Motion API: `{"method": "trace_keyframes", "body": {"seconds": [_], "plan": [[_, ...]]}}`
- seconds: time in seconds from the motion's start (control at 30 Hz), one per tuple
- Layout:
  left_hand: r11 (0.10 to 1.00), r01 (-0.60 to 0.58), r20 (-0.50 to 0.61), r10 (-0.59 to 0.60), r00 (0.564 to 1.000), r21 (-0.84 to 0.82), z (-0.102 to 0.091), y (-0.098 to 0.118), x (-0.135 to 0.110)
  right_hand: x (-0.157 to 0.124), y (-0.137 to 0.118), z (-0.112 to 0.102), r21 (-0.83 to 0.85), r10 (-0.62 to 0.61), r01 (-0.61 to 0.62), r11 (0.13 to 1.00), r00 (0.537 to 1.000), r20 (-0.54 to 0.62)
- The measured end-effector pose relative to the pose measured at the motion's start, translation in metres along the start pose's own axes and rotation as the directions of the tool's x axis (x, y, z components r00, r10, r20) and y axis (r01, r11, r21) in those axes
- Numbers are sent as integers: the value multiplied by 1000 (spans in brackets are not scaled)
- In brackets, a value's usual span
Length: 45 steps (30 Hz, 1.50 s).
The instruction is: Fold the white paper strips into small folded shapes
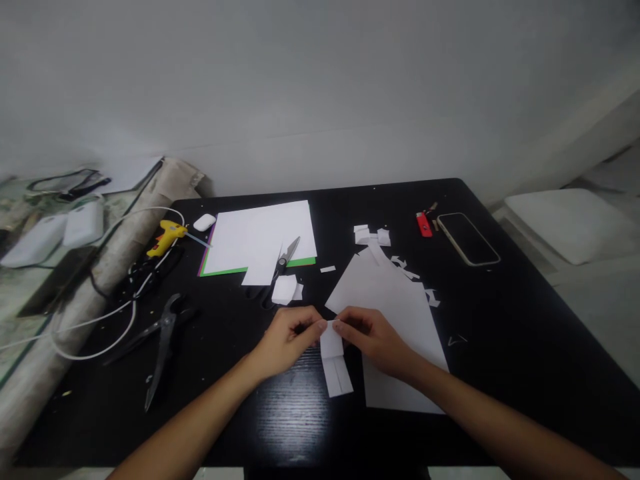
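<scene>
My left hand (pixel 290 340) and my right hand (pixel 373 340) meet at the middle of a black table (pixel 525 333). Both pinch the top end of a small folded white paper strip (pixel 336 367), which hangs down toward me between them. Under my right hand lies a larger white sheet (pixel 390 300) cut at an angle. Scissors (pixel 283 267) rest just beyond my hands, their blades on a stack of white paper (pixel 260 237) with green and purple sheets showing at its edges. A small white paper square (pixel 286 289) lies beside the scissors.
Paper scraps (pixel 373 235) are scattered at the back centre. A red lighter (pixel 424 225) and a phone (pixel 468 238) lie at the back right. On the left are a yellow glue gun (pixel 166 237), a white cable (pixel 100 320), pliers (pixel 163 347) and a white earbud case (pixel 204 222).
</scene>
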<state>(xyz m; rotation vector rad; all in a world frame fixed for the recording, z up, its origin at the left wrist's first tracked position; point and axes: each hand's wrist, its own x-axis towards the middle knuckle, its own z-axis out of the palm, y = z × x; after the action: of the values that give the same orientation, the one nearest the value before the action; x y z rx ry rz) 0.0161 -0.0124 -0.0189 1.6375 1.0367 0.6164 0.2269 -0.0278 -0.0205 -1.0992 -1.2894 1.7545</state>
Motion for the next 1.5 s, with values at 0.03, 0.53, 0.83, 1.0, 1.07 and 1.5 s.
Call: {"method": "trace_keyframes", "body": {"seconds": [0.03,0.53,0.83,1.0,1.07,1.5], "plan": [[1000,-4,4,4,1000,-4,0,0,0,-1,0,0,-7,-8,8,1000,1000,-4],[994,-62,12,61,998,92,2,2,1,-2,-1,1,-70,-38,38,997,999,-6],[1000,-6,-21,6,1000,21,4,2,1,-3,3,0,-198,-73,68,978,997,-17],[999,22,-51,-23,998,-30,5,-1,1,-3,2,0,-189,-66,61,980,998,-24],[999,29,-48,-31,998,-35,5,-1,1,-3,1,0,-176,-67,62,982,997,-23],[954,150,-21,-161,987,-259,3,-1,7,-4,-1,1,-95,-150,148,984,989,-17]]}}
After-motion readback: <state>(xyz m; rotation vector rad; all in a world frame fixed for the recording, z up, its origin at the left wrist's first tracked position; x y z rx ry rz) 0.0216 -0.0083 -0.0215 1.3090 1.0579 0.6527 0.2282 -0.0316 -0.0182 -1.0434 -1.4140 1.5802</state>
